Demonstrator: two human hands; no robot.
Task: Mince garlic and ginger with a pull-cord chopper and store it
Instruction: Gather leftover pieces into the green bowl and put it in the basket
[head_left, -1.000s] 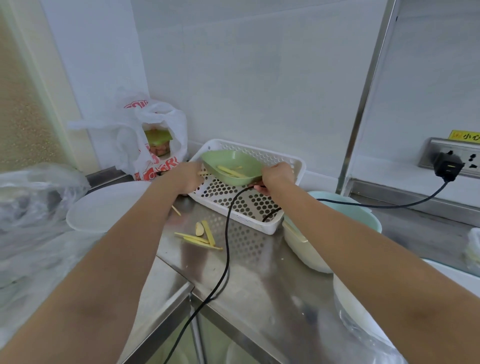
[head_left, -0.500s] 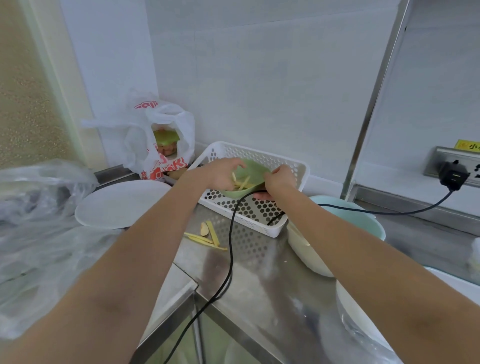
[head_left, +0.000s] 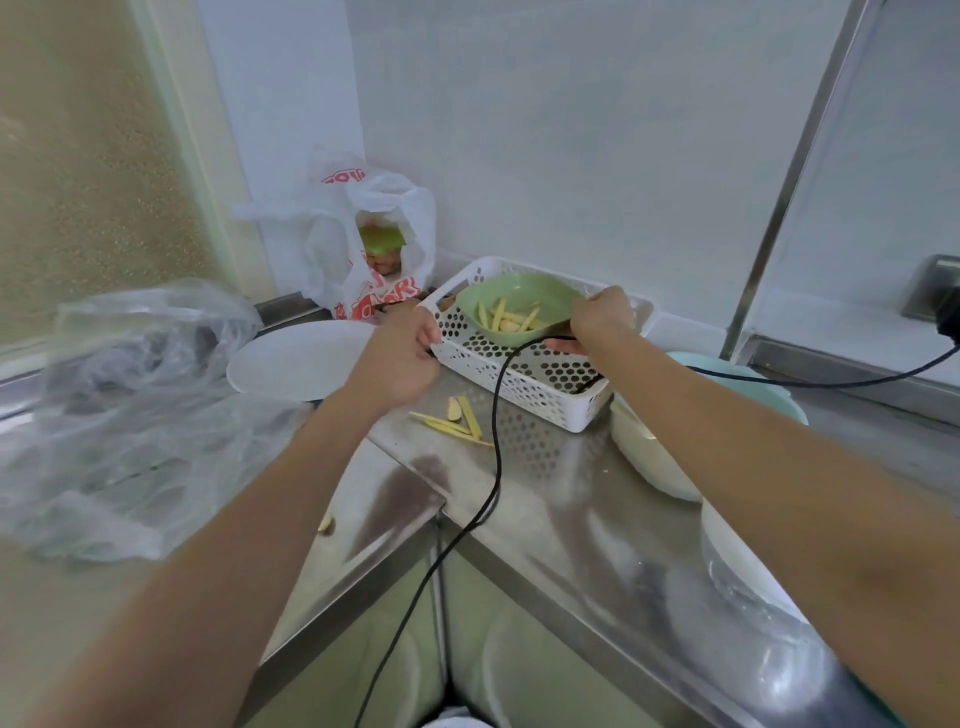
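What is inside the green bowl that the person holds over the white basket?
The green bowl holds pale yellow strips, probably sliced ginger, heaped at its bottom. The right hand grips its rim and covers that edge. What lies under the heap cannot be seen.

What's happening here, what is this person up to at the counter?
A person is at a steel counter, holding a green bowl of pale ginger strips over a white perforated basket. The right hand grips the bowl's rim; the left hand is curled by the basket's near corner, though what it holds is unclear. A few more strips lie loose on the counter, and a black cord trails across it. No chopper is in sight.
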